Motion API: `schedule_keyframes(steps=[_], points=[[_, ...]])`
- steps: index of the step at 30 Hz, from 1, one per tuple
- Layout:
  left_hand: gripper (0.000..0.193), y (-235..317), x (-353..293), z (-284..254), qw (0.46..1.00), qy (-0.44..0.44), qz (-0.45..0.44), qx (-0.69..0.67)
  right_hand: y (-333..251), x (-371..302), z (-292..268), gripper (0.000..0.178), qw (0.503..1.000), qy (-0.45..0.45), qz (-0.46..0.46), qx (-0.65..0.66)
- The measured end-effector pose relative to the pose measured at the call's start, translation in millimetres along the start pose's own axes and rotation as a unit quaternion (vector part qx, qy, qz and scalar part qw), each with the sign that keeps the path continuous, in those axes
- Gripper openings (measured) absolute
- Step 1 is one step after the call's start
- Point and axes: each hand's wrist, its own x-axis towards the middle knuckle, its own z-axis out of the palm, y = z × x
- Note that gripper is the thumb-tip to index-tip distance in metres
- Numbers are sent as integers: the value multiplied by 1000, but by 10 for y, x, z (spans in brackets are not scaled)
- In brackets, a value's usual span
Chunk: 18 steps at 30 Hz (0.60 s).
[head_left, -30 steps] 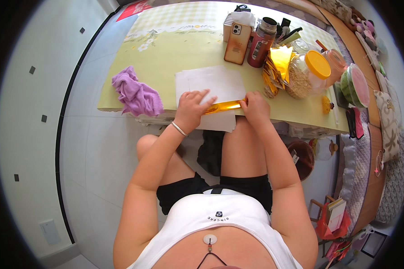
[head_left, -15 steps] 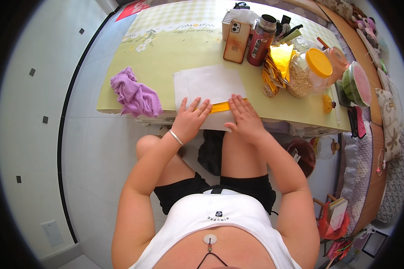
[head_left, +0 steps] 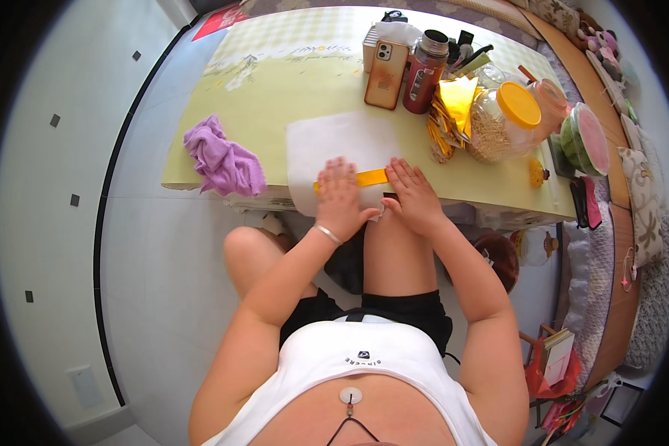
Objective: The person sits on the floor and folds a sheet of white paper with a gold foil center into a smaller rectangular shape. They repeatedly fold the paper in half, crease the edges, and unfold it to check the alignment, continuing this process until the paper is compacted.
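A narrow strip of shiny gold foil or paper (head_left: pixel 372 178) lies across white sheets of paper (head_left: pixel 336 137) at the table's near edge. My left hand (head_left: pixel 339 197), with a pale bangle on its wrist, lies flat over the strip's left part; the strip's end shows just beyond its fingers. At the strip's right end rests my right hand (head_left: pixel 415 192), palm down, fingers stretched out and fingertips touching it. Neither hand grips anything. The part of the strip beneath my left hand is hidden.
A crumpled purple cloth (head_left: pixel 223 157) lies left. At the back right stand a phone (head_left: pixel 386 76), a dark red flask (head_left: pixel 425 73), gold foil pieces (head_left: pixel 453 104), a yellow-lidded jar (head_left: pixel 502 119) and a cut watermelon (head_left: pixel 585 139). A reddish bin (head_left: pixel 498 262) is below the table's right side.
My left hand has slid right along the gold strip and flattened on it, uncovering the strip's left end. My right hand has shifted slightly right and nearer to me.
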Motion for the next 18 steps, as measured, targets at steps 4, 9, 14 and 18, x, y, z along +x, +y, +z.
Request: schedule_keyframes(steps=[4, 9, 14, 18], points=[[108, -235, -299, -1, 998, -11, -54, 45, 90, 33, 41, 53, 997, 70, -33, 15], [72, -352, -273, -59, 988, 64, 9, 139, 65, 150, -56, 45, 993, 102, -65, -9], [26, -406, 64, -162, 974, 160, 105, 120, 25, 224, -106, 50, 994, 66, -69, -43], [21, -541, 216, -287, 970, 153, 145, 119, -51, 204, -203, 43, 991, 118, -63, -4]])
